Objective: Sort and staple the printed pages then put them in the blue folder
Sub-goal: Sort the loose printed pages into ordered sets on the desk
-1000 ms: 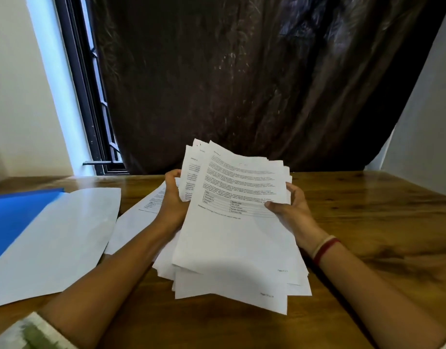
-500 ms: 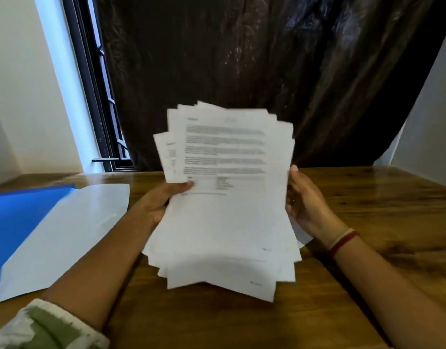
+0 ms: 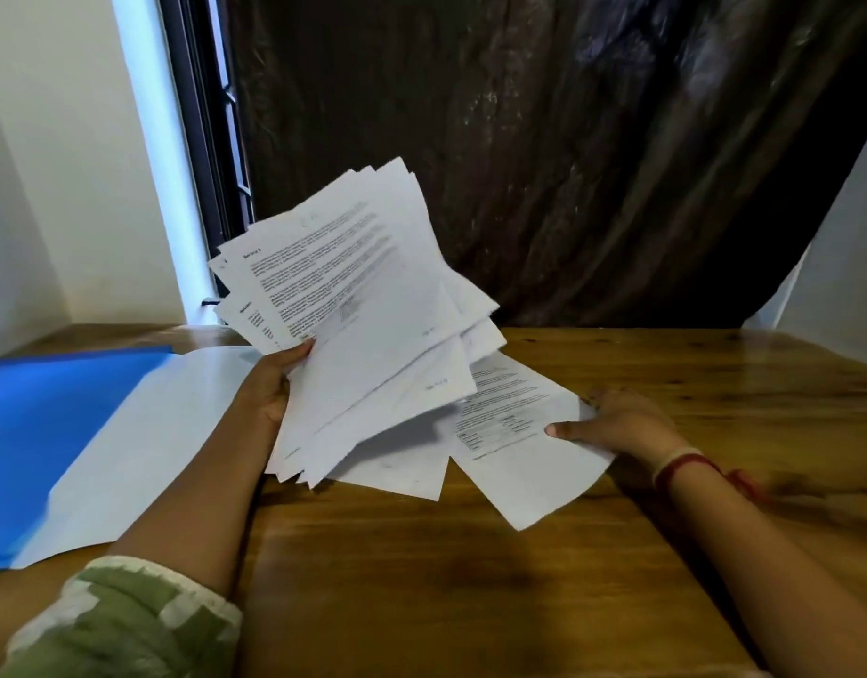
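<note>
— Where are the papers?

— Most of them are a fanned stack of white printed paper pages (image 3: pixel 372 305), lifted off the table in the middle of the scene and tilted so the top edges lean far and left. The sheets are splayed and their corners do not line up.

— Who holds it?

— The left hand (image 3: pixel 270 384) grips the stack's left edge, with the thumb lying across the front page and the other fingers hidden behind. The forearm rises from the near left.

— And the other hand?

— The right hand (image 3: pixel 617 423) is low at the table, on the right. It pinches the right edge of a single white printed sheet (image 3: pixel 519 433), with the thumb on top and the fingers curled at the paper's edge. That sheet lies flat on the wood, its left part tucked under the raised stack. Another page sits in shadow below the stack; I cannot tell whether it is loose.

— The folder?

— The open blue plastic folder (image 3: pixel 40 433) lies flat on the left, well apart from the right hand, with a large white sheet (image 3: pixel 142 442) lying over its right part.

— Anything else?

— The brown wooden table (image 3: pixel 470 579), a red and white thread wristband (image 3: pixel 685 464) on the right wrist, a green and white patterned sleeve (image 3: pixel 128 619) on the near left, a dark glossy curtain (image 3: pixel 519 139) at the far side, and a black window frame (image 3: pixel 196 139) at the far left.
</note>
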`<state>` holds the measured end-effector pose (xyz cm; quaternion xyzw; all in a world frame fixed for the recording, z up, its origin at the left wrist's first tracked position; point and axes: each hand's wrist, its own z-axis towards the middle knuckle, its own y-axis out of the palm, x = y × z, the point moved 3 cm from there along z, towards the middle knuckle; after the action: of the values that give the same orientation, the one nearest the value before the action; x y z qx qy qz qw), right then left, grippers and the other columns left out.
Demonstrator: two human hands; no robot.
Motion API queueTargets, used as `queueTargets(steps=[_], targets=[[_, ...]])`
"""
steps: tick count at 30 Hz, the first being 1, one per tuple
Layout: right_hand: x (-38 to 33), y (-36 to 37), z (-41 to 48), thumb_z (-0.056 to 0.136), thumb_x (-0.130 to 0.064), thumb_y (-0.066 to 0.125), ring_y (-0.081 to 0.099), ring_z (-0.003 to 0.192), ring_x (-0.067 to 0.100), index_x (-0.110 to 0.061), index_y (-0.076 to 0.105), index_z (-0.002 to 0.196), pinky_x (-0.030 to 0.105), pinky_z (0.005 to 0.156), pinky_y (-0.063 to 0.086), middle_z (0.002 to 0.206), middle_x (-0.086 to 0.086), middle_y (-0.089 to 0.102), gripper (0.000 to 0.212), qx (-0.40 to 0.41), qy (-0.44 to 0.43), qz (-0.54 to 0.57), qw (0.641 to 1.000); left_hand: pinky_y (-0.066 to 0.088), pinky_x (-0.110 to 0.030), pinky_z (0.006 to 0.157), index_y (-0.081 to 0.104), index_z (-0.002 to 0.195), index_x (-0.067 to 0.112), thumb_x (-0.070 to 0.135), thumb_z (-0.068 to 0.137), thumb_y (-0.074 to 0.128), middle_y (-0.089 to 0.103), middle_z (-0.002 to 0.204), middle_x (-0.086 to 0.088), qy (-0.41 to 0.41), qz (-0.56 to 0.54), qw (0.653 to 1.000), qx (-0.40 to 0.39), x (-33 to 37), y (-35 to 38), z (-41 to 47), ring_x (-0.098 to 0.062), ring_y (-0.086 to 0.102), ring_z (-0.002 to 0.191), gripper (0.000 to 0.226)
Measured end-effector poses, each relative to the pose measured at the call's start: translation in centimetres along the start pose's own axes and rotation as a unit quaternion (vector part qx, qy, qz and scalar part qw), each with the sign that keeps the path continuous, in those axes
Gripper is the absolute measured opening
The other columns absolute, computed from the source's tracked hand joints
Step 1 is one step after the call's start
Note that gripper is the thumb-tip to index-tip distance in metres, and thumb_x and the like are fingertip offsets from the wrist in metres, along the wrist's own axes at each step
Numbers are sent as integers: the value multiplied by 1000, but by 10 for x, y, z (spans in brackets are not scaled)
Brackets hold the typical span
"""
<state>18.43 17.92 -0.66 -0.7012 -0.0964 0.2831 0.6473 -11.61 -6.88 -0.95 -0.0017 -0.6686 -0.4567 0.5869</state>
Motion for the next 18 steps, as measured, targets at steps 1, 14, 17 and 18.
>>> queueTargets(steps=[1, 14, 17, 18], targets=[[1, 3, 1, 67, -65, 74, 55, 92, 15, -19, 54, 118, 32, 77, 52, 109, 0, 62, 72, -3, 3, 46, 999, 56, -38, 82, 76, 93, 22, 0, 88, 57, 72, 100, -2, -1, 10, 1000, 1, -1, -1, 1, -19, 68, 89, 30], [11, -58, -29, 97, -12, 53, 54, 103, 21, -3, 45, 126, 30, 81, 48, 119, 13, 57, 32, 373, -37, 521, 767, 58, -33, 63, 61, 114, 6, 0, 91, 58, 63, 113, -16, -153, 244, 958, -14, -17, 18, 0, -26, 63, 84, 24], [6, -46, -23, 94, -2, 55, 58, 112, 25, -5, 43, 136, 29, 88, 52, 120, 7, 57, 43, 265, -20, 691, 673, 54, -41, 74, 58, 122, 1, -1, 90, 60, 63, 116, -16, -174, 259, 950, 3, -23, 25, -4, -28, 63, 85, 32], [4, -39, -19, 93, 0, 56, 58, 114, 29, -7, 43, 137, 35, 91, 51, 121, 8, 57, 47, 218, -4, 720, 659, 53, -42, 75, 58, 123, 1, -1, 89, 61, 63, 118, -16, -175, 264, 949, 8, -24, 27, -5, -29, 63, 86, 34]])
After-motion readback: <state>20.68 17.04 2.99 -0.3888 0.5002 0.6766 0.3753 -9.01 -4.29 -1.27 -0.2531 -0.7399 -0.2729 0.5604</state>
